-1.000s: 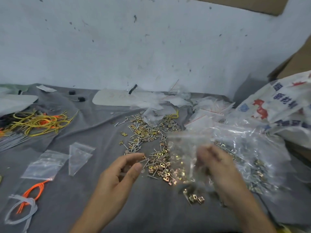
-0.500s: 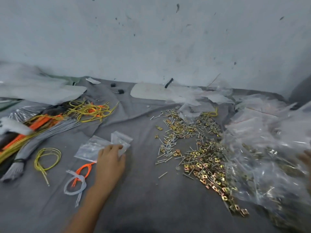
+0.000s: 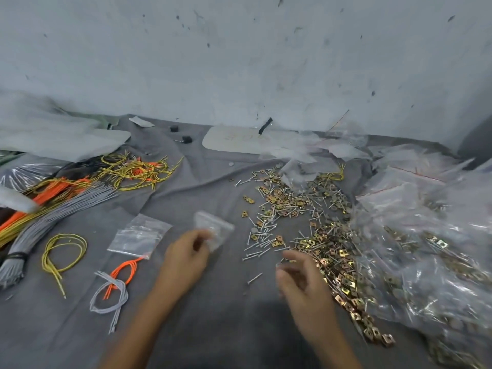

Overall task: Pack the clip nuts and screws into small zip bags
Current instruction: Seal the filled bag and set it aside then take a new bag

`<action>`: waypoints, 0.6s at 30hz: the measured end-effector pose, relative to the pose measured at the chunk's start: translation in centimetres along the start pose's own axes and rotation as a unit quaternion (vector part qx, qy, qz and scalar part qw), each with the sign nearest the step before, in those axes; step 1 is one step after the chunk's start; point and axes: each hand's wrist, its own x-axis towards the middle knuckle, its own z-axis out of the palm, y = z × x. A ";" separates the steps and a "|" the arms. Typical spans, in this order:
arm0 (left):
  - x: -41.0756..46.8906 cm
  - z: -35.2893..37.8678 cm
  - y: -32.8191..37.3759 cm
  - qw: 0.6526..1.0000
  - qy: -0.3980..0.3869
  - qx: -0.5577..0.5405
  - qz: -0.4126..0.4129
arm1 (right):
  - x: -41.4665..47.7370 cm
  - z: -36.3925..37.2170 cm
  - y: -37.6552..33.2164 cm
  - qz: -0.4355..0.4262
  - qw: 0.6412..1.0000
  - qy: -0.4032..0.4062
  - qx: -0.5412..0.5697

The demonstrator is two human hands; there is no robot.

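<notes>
My left hand [image 3: 186, 258] pinches a small clear zip bag [image 3: 214, 227] by its lower edge and holds it just above the grey cloth. A second empty zip bag [image 3: 138, 235] lies flat to its left. My right hand [image 3: 299, 278] hovers with curled fingers at the near left edge of the brass clip nuts [image 3: 330, 251]; it is blurred, and a hold on anything cannot be made out. Loose silver screws [image 3: 262, 235] are scattered between the two hands and further back.
Large clear bags of filled packets [image 3: 431, 257] are heaped on the right. On the left lie a yellow wire loop [image 3: 64, 251], orange and grey wires [image 3: 117, 278] and a grey wire bundle [image 3: 40, 222]. A white plate [image 3: 239, 138] lies by the wall.
My left hand has picked one small zip bag off the cloth and carried it right, toward the screws. My right hand has come back into view from the right, now at the clip nuts.
</notes>
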 end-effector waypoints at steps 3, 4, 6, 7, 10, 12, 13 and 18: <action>-1.1 -0.7 3.2 0.979 -0.097 -0.176 -0.012 | 0.6 2.6 0.5 -0.014 0.999 -0.029 -0.016; -1.3 -1.0 3.9 0.968 -0.118 -0.220 -0.015 | 0.7 3.3 0.5 -0.018 0.999 -0.041 -0.010; -1.6 -1.7 4.7 0.948 -0.152 -0.279 -0.023 | 0.8 4.6 0.7 -0.018 0.998 -0.052 0.001; -1.6 -1.9 4.8 0.939 -0.163 -0.302 -0.030 | 0.9 5.0 0.9 -0.018 0.999 -0.047 -0.003; -1.6 -2.5 4.5 0.902 -0.180 -0.384 -0.078 | 0.9 5.3 1.6 -0.039 0.998 -0.023 -0.052; -1.1 -3.0 4.0 0.879 -0.183 -0.429 -0.101 | 1.0 5.0 2.0 -0.029 0.997 -0.028 -0.068; -0.7 -3.2 3.7 0.873 -0.175 -0.441 -0.110 | 1.0 5.0 2.0 -0.013 0.997 -0.041 -0.063; 1.3 -3.1 2.0 0.940 -0.075 -0.301 -0.143 | 1.1 4.8 1.2 0.046 0.994 -0.102 -0.002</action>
